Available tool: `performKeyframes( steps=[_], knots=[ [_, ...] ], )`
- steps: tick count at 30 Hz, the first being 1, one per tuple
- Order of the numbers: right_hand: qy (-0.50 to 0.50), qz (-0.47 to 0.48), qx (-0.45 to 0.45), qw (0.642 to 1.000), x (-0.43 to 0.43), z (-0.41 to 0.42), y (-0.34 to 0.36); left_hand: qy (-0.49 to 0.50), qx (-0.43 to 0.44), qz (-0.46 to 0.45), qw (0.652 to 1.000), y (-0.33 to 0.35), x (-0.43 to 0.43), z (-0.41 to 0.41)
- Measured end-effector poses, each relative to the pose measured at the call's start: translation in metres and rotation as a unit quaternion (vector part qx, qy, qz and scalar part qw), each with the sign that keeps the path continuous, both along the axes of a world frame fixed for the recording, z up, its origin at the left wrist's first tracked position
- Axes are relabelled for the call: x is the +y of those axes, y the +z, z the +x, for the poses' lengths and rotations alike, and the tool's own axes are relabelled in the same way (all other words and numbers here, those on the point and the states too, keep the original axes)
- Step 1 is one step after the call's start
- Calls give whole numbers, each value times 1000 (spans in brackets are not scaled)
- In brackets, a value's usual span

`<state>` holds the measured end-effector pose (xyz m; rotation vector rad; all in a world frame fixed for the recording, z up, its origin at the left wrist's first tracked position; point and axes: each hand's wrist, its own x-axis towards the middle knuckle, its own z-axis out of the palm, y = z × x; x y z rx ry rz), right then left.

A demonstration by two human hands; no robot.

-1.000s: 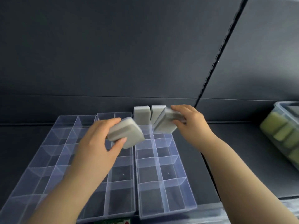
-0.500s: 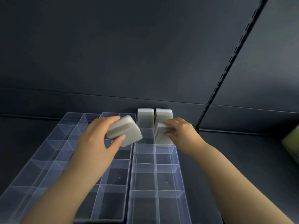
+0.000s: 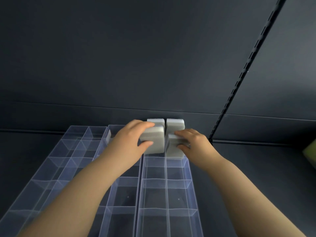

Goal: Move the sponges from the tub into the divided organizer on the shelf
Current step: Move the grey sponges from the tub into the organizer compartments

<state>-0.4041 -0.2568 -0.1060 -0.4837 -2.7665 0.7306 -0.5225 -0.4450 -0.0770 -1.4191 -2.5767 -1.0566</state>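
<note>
Your left hand [image 3: 130, 141] grips a grey sponge [image 3: 153, 142] on edge; your right hand [image 3: 193, 142] pinches a second sponge [image 3: 174, 150]. Both meet the right organizer [image 3: 166, 194] just near of two standing sponges [image 3: 175, 124], upright presumably to fit the narrow cells. No writing is legible.

Both bare forearms are extended forward from the lower edge of the view, converging toward 12 o'clock. The left hand [image 3: 130, 142] is curled round a grey sponge [image 3: 154, 142], fingers over its top edge, thumb across its near face. The right hand [image 3: 195, 142], at 3 o'clock of the left, is closed on a second sponge [image 3: 174, 151], fingers above, thumb below.
</note>
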Motion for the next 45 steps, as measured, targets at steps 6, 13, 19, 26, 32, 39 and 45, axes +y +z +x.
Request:
performKeyframes(
  steps=[6,13,19,26,32,39,45],
  knots=[
    [-13,-18,1,1000,-1,0,-2,-21,-28,-54,998,-7,18,-11],
    [-26,-31,2,999,-3,-1,-3,-25,-38,-100,994,-30,29,-19],
    [-31,-30,-3,999,-3,-5,-4,-23,-44,-97,994,-42,31,-22],
    [-20,7,-23,999,-2,-6,-1,-39,-17,-115,992,-40,30,-25],
    [-20,49,0,999,-2,0,12,-33,67,-130,989,-23,27,-18],
    [-19,41,37,998,-10,30,12,-10,79,-101,992,-9,8,14],
    [-12,-33,34,999,-34,65,-10,18,96,-133,986,-26,-23,55]
  ],
)
